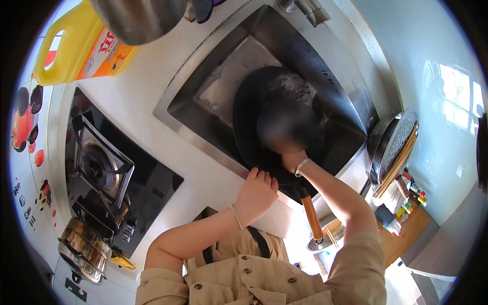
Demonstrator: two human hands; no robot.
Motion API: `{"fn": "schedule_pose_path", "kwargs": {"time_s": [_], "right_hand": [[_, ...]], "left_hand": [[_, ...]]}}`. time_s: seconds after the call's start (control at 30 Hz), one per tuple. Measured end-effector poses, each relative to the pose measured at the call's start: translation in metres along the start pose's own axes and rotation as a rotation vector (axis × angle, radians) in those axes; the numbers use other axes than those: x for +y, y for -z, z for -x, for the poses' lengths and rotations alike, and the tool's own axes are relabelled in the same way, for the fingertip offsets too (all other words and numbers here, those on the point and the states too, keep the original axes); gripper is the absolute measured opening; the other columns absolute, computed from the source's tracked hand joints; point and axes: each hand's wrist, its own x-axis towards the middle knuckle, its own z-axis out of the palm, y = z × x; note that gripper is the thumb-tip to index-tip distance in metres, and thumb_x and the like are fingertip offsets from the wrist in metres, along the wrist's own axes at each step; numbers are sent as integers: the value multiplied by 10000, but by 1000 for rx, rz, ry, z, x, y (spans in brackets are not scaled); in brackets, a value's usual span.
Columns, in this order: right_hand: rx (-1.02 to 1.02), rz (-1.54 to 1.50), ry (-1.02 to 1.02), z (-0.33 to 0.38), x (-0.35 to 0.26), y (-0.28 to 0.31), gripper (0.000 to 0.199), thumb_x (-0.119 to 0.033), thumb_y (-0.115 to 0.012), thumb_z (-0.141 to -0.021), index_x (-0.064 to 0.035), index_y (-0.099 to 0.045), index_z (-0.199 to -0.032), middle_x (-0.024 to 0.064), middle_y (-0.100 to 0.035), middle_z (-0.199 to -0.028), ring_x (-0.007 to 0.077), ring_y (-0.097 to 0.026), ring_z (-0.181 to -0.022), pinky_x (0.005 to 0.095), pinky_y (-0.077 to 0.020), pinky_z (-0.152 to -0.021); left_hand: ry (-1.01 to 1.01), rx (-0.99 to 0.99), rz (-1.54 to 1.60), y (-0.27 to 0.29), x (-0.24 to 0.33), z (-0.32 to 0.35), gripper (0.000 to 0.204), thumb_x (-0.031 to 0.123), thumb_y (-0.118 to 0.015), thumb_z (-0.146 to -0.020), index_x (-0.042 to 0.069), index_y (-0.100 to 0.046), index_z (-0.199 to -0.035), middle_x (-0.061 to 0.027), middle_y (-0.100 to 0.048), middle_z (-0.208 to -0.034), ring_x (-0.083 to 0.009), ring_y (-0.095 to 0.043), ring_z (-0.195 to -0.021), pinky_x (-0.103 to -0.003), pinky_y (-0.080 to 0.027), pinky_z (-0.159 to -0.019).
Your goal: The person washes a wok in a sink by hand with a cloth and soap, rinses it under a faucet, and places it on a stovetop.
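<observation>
**Wok in the sink, both hands at it**

A black wok [277, 122] sits tilted in the steel sink [203, 101], its wooden handle [311, 217] sticking out over the near rim toward the person. The left hand [257, 194] rests on the near edge of the wok where it meets the sink rim, fingers [264, 177] curled over that edge and gripping it. The right hand [292, 160] reaches inside the wok; a blurred patch covers most of it, so I cannot tell how its fingers stand or whether they hold anything. A thin band circles each wrist.

The white counter [147, 76] runs around the sink. To the left lies a black gas hob [109, 173] with a shiny kettle [84, 249] beside it. A yellow oil jug [81, 46] and a steel pot [137, 18] stand at the far side. A tap [310, 9] rises behind the sink. On the right, a round steel rack [394, 145] carries chopsticks [399, 162].
</observation>
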Motion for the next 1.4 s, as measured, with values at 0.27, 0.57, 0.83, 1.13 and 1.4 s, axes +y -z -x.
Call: {"fn": "schedule_pose_path", "kwargs": {"time_s": [0.27, 0.57, 0.83, 1.13, 1.4], "right_hand": [[-128, 82, 67, -3, -5, 8, 367, -66, -504, -831, -31, -467, -1195, 97, -534, -1114, 201, -537, -961, 259, -406, -884], [-398, 1, 30, -7, 39, -53, 338, -26, -439, -875, -58, -455, -1211, 82, -531, -1130, 183, -529, -991, 265, -422, -868], [-43, 33, 105, -34, 11, -20, 254, -63, -477, -836, -121, -538, -1075, 55, -559, -1020, 199, -545, -886, 331, -456, -781], [-363, 280, 88, -43, 22, -15, 349, -60, -527, -806, -58, -490, -1152, 59, -532, -1136, 180, -517, -1034, 305, -412, -869], [-501, -73, -69, -8, -7, 9, 608, 9, -517, -731, -179, -411, -1299, 58, -365, -1377, 260, -475, -1162, 349, -398, -962]], "left_hand": [[-6, -31, 8, 3, -8, -5, 376, 324, -609, -766, 45, -603, -1019, -139, -608, -1037, -228, -537, -988, -389, -329, -925], [-28, -53, -6, 3, -5, -6, 378, 327, -607, -772, 42, -599, -1021, -136, -613, -1022, -229, -537, -996, -388, -330, -919], [-38, 3, 8, -3, -6, -4, 371, 319, -619, -755, 41, -601, -1000, -135, -615, -1023, -228, -546, -978, -381, -338, -907], [-2, 26, -30, -7, -2, -4, 362, 313, -620, -752, 42, -600, -991, -142, -615, -1024, -230, -543, -988, -381, -338, -919], [7, -12, -10, -5, -3, -3, 364, 316, -616, -752, 42, -601, -991, -136, -617, -1018, -224, -543, -978, -384, -336, -924]]}}
